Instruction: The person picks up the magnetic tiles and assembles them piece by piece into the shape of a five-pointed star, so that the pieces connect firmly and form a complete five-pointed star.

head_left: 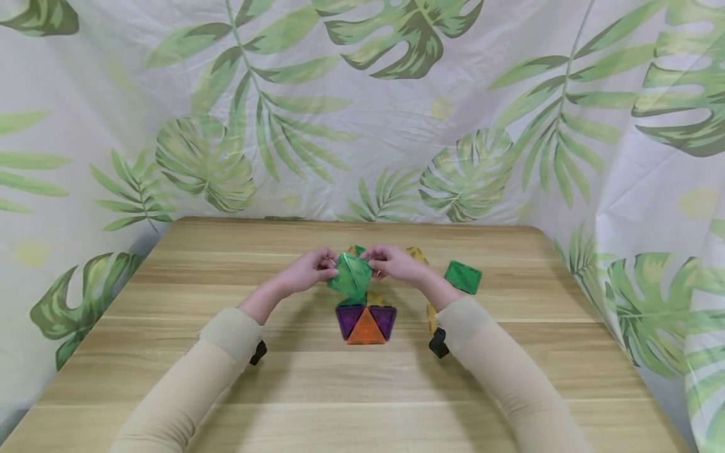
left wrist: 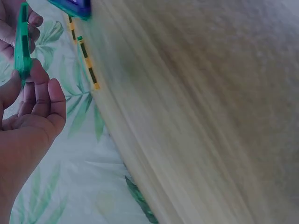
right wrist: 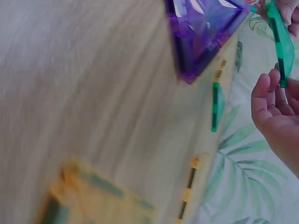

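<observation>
Translucent green magnetic tiles (head_left: 350, 277), with a seam across them, are up above the tabletop between both hands. My left hand (head_left: 311, 270) pinches their left edge between thumb and fingers; in the left wrist view the green tile (left wrist: 22, 46) stands edge-on. On the opposite side my right hand (head_left: 393, 263) pinches the upper right edge, also visible in the right wrist view, where the green tile (right wrist: 281, 44) rises from the fingertips. Just below and nearer sits a block of magnetic tiles, with an orange triangle (head_left: 365, 328) between purple triangles (head_left: 385, 319).
A loose green tile (head_left: 463, 277) lies right of my right forearm. Yellow tiles (head_left: 418, 254) lie behind that forearm, and another yellow tile (head_left: 432, 318) is partly hidden by the sleeve. The wooden table (head_left: 317, 402) ends at a leaf-patterned curtain (head_left: 391, 145).
</observation>
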Demonstrator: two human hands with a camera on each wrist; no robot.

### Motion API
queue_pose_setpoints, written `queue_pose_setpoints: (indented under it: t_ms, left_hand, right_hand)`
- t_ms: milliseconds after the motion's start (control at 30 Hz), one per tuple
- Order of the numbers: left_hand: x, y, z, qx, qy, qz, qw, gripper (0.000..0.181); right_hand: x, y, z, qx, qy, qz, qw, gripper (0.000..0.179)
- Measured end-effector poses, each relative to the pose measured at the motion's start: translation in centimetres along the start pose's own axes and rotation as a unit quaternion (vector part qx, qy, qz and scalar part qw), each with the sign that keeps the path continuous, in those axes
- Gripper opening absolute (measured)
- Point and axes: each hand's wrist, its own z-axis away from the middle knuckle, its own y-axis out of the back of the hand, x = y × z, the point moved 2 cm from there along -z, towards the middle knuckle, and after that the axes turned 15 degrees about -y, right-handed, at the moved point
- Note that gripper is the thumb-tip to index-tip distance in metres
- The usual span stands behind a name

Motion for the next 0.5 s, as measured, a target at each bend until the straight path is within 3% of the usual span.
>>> queue_pose_setpoints:
  t_ms: [233,500]
  left_hand:
    - [-1.1,-0.7,0.3,-0.021,0.011,0.004,0.9997,0.017]
    - [-2.6,-1.2,0.6,-0.023,0.048,0.006,0.9986,0.017]
  right_hand:
    - [1.0,-0.9,-1.5,-0.016,-0.060,-0.018,0.9979,0.030]
    - [1.9,-1.6,-3.1,-0.038,-0.082,-0.030,0.9955,0.027]
